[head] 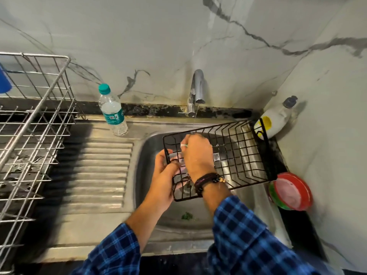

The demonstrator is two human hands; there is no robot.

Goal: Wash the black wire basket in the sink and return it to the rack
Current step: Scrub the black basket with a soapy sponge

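Black wire basket [236,153] in clenched left grip [164,175], pale pad [183,145] in right grip's [196,155] pinch

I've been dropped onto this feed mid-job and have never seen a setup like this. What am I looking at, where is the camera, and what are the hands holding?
There is no machine here. A person is working with bare hands, and the single picture comes from a camera worn on their head, looking down.

You see a steel sink with a tap behind it. The left hand grips the left end of the black wire basket, which is held over the basin. The right hand pinches a small pale thing with a green edge, perhaps a scrub pad, at the wires.

On the left stands a metal dish rack, with a water bottle beside it. On the right are a soap bottle and some red and green dishes.
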